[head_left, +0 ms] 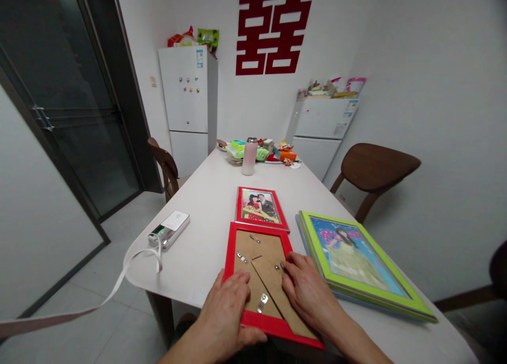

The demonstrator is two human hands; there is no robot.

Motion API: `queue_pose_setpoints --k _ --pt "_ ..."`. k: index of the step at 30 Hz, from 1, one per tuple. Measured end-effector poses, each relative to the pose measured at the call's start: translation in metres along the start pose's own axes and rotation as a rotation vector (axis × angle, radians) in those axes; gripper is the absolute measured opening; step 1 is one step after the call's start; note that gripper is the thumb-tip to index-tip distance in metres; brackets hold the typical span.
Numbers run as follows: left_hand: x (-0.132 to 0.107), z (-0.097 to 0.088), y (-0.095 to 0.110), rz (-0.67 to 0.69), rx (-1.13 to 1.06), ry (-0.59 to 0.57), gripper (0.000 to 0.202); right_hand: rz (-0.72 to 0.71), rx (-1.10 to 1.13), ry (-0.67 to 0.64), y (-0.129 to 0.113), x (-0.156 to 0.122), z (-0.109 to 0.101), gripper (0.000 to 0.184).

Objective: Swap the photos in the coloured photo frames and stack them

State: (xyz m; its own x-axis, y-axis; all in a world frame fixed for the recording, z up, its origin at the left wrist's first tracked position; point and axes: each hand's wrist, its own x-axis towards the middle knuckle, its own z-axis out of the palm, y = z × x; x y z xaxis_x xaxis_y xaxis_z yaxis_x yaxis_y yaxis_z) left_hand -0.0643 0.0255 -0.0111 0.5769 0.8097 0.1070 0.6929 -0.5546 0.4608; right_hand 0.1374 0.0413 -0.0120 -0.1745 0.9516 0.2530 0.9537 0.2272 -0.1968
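A red picture frame (231,250) lies face down at the near edge of the table, its brown backing board (273,243) showing. Small metal clips (262,302) are fixed around the backing, and a long dark slit runs across it at a slant. My left hand (226,314) grips the frame's near left corner, fingers over the left side and thumb along the bottom rim. Bent fingers of my right hand (307,287) are on a metal clip (278,267) at the right side of the backing; the fingertips partly cover it.
Beyond it lies another red picture frame (283,216), face up. Green-edged frames (328,271) are stacked on the right. A white device (176,221) with a strap sits left. A pink bottle (249,158) and assorted packets stand at the far end. Chairs (376,166) flank the table (198,195).
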Motion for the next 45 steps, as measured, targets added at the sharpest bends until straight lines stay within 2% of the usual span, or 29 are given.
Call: queue_pose_setpoints --k 4,8,12,18,24,28,33,37,42,45 --pt "-0.001 0.004 -0.003 0.017 0.001 0.009 0.056 -0.12 0.056 0.023 -0.006 -0.014 0.0 0.03" --pt "-0.002 0.005 -0.002 0.019 0.002 0.01 0.048 -0.298 0.165 -0.066 -0.025 -0.028 -0.007 0.027" --pt "-0.002 0.004 -0.002 0.024 -0.003 0.017 0.047 -0.325 0.202 -0.123 -0.036 -0.031 -0.015 0.026" --pt "-0.001 0.007 -0.005 0.035 -0.004 0.034 0.05 -0.331 0.248 -0.151 -0.036 -0.026 -0.019 0.027" --pt "-0.001 0.008 -0.006 0.04 -0.021 0.063 0.052 -0.213 0.264 -0.069 -0.044 0.017 0.001 0.03" --pt "-0.001 0.012 -0.008 0.045 -0.037 0.092 0.055 -0.192 0.154 -0.093 -0.054 0.045 0.014 0.025" --pt "-0.001 0.012 -0.008 0.037 -0.052 0.092 0.054 -0.236 0.122 -0.108 -0.061 0.048 0.019 0.027" --pt "-0.001 0.009 -0.007 0.008 -0.07 0.068 0.053 -0.267 0.159 -0.131 -0.053 0.048 0.015 0.022" --pt "-0.003 0.013 -0.009 0.009 -0.064 0.062 0.056 0.0 0.133 -0.045 -0.031 0.068 0.017 0.024" --pt "-0.004 0.015 -0.01 0.016 -0.074 0.082 0.06 0.107 0.109 -0.026 -0.02 0.083 0.024 0.023"
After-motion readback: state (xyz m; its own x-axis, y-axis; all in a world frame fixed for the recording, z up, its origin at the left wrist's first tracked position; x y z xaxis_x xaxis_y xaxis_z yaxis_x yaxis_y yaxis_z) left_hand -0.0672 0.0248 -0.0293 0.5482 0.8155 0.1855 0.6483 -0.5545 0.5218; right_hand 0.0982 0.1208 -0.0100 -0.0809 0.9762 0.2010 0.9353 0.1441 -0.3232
